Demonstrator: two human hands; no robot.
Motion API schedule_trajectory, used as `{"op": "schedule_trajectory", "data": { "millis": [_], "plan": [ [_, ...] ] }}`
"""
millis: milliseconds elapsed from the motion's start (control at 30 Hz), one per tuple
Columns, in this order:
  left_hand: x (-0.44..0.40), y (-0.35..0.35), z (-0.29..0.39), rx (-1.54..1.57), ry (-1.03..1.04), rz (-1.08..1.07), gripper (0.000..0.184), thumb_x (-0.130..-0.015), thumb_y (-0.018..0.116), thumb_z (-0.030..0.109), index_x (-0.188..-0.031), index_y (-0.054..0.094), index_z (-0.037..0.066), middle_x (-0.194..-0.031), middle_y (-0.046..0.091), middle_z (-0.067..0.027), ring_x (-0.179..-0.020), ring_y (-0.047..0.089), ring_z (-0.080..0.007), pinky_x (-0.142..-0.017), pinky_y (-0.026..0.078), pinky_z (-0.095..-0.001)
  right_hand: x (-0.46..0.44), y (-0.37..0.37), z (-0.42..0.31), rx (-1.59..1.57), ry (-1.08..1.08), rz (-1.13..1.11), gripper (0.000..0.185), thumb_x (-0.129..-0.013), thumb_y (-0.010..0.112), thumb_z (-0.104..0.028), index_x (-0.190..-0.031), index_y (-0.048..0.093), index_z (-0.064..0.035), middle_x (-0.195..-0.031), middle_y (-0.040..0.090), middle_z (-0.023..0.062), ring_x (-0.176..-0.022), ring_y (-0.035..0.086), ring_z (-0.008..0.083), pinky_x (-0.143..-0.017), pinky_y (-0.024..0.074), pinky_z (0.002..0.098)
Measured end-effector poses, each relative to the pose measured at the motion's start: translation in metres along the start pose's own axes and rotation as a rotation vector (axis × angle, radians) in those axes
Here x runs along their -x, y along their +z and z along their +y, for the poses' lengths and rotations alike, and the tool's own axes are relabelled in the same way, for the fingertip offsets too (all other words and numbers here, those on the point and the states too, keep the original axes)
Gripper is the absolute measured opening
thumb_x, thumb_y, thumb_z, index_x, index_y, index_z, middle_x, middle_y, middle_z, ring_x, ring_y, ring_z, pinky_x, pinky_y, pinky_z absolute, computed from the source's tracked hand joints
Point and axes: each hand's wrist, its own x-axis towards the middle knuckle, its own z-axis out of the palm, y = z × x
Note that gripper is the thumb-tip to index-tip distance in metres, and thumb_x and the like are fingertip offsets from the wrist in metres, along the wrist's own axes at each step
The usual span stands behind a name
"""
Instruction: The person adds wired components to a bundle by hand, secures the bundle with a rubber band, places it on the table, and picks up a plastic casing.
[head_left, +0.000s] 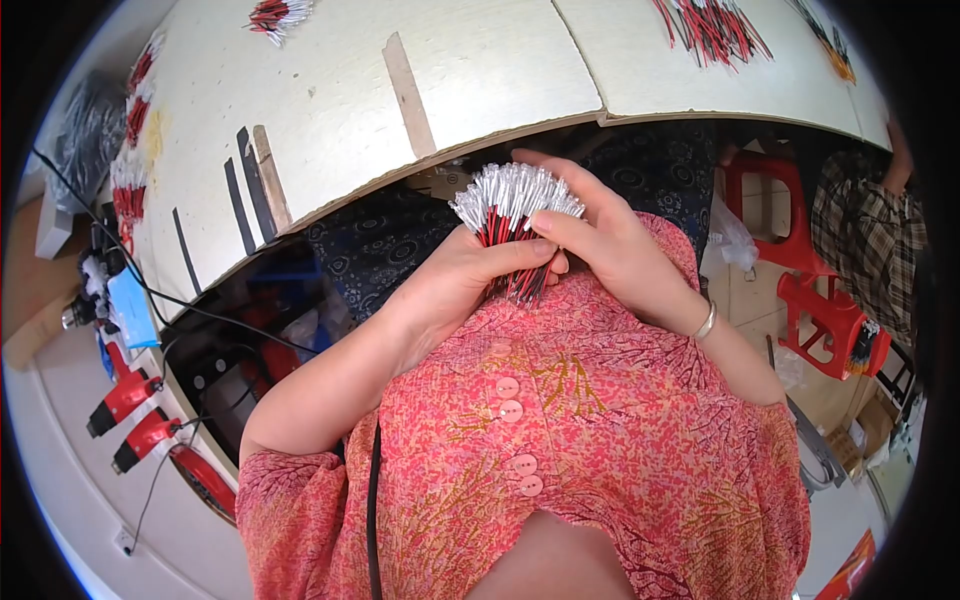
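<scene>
Just off the table's front edge, both my hands grip a thick bundle of red and black wires with clear-white tips [508, 205], held in front of my chest. My left hand [465, 265] is closed around its lower left side, thumb lying across the red and black wires. My right hand [610, 235] wraps its right side, thumb pressed near the whitish ends and fingers partly hidden behind. The tips fan upward, and the thin wire ends point down toward my patterned shirt [560, 370].
On the white table [330, 110] lie more wire bundles [710, 30] and dark tape strips [255, 185]. Red heat guns [140, 440] with cords hang at the left. Red plastic stools [770, 210] stand at the right, near another person in a plaid sleeve [870, 220].
</scene>
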Motion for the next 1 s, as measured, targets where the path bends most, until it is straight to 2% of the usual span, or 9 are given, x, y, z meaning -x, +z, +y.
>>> {"op": "schedule_trajectory", "data": {
  "millis": [133, 200, 233, 267, 333, 367, 533, 600, 1000],
  "plan": [
    [0.0, 0.0, 0.0, -0.004, -0.006, 0.014, 0.016, -0.092, 0.065, 0.01, -0.105, 0.063, 0.002, -0.089, 0.068, -0.0069, -0.084, 0.065, -0.0148, -0.079, 0.052, -0.0281, 0.001, -0.004, -0.004, -0.081, 0.029, 0.005, 0.048, -0.097, 0.057, -0.016, -0.139, 0.042, 0.0021, -0.106, 0.062, 0.009, -0.079, 0.063, 0.0118, -0.071, 0.0528, 0.0247],
    [0.0, 0.0, 0.001, -0.008, -0.008, 0.015, 0.016, -0.091, 0.065, 0.01, -0.105, 0.063, 0.002, -0.089, 0.068, -0.0067, -0.084, 0.065, -0.0148, -0.079, 0.052, -0.0282, -0.002, -0.005, 0.006, 0.04, -0.278, 0.156, 0.046, -0.097, 0.057, -0.013, -0.137, 0.042, 0.0032, -0.118, 0.062, 0.0136, -0.099, 0.064, 0.0185, -0.085, 0.0527, 0.0306],
    [0.001, 0.001, 0.002, -0.01, -0.018, 0.015, 0.016, -0.091, 0.066, 0.011, -0.105, 0.063, 0.002, -0.089, 0.068, -0.0064, -0.084, 0.065, -0.0148, -0.079, 0.052, -0.0283, 0.001, -0.005, 0.005, 0.051, -0.333, 0.23, 0.037, -0.094, 0.06, -0.009, -0.129, 0.051, 0.0013, -0.126, 0.06, 0.0154, -0.116, 0.059, 0.023, -0.095, 0.0494, 0.0342],
    [0.002, 0.002, 0.002, -0.013, -0.028, 0.016, 0.017, -0.091, 0.066, 0.011, -0.105, 0.063, 0.003, -0.09, 0.068, -0.0062, -0.084, 0.065, -0.0148, -0.079, 0.052, -0.0283, 0.004, -0.007, 0.003, 0.052, -0.333, 0.228, 0.037, -0.094, 0.06, -0.009, -0.129, 0.051, 0.0013, -0.126, 0.06, 0.0154, -0.116, 0.059, 0.023, -0.095, 0.0494, 0.0342],
    [0.001, 0.001, 0.002, -0.022, -0.014, 0.002, 0.018, -0.091, 0.067, 0.013, -0.105, 0.064, 0.003, -0.09, 0.069, -0.0056, -0.084, 0.065, -0.0131, -0.078, 0.052, -0.0269, 0.01, -0.011, -0.004, 0.529, -0.501, 0.306, 0.031, -0.092, 0.058, 0.0, -0.123, 0.055, 0.0018, -0.136, 0.053, 0.0154, -0.123, 0.054, 0.021, -0.103, 0.0421, 0.0311],
    [0.001, 0.001, 0.002, -0.033, -0.002, -0.013, 0.02, -0.091, 0.068, 0.015, -0.106, 0.064, 0.003, -0.089, 0.069, -0.0049, -0.084, 0.065, -0.0115, -0.077, 0.051, -0.0254, 0.011, -0.009, -0.011, 0.647, -0.558, 0.327, 0.023, -0.088, 0.061, 0.003, -0.111, 0.062, 0.0007, -0.13, 0.056, 0.014, -0.118, 0.057, 0.0211, -0.099, 0.0438, 0.0296],
    [0.002, 0.002, 0.0, -0.044, 0.006, -0.006, 0.02, -0.091, 0.067, 0.014, -0.107, 0.064, 0.003, -0.092, 0.069, -0.005, -0.086, 0.065, -0.0117, -0.079, 0.051, -0.0259, 0.005, -0.002, -0.012, 0.802, -0.663, 0.333, 0.018, -0.085, 0.065, 0.001, -0.103, 0.066, -0.0011, -0.112, 0.058, 0.0112, -0.101, 0.06, 0.0228, -0.088, 0.0468, 0.0308],
    [0.002, 0.002, -0.001, -0.054, 0.007, 0.01, 0.02, -0.091, 0.067, 0.014, -0.107, 0.064, 0.003, -0.093, 0.069, -0.0051, -0.086, 0.065, -0.0118, -0.08, 0.051, -0.0261, 0.001, -0.002, -0.01, 0.86, -0.736, 0.357, 0.017, -0.082, 0.068, -0.003, -0.099, 0.067, -0.0035, -0.104, 0.059, 0.0097, -0.094, 0.058, 0.0259, -0.074, 0.0497, 0.0338],
    [-0.001, -0.001, -0.003, -0.03, 0.032, -0.027, 0.021, -0.092, 0.065, 0.013, -0.109, 0.064, 0.001, -0.095, 0.069, -0.0058, -0.088, 0.065, -0.0132, -0.081, 0.051, -0.0273, -0.002, -0.003, -0.006, 1.076, -0.908, 0.404, 0.023, -0.074, 0.072, -0.001, -0.097, 0.067, -0.0026, -0.1, 0.062, 0.007, -0.089, 0.059, 0.0264, -0.071, 0.0508, 0.0349]
  ]
}}
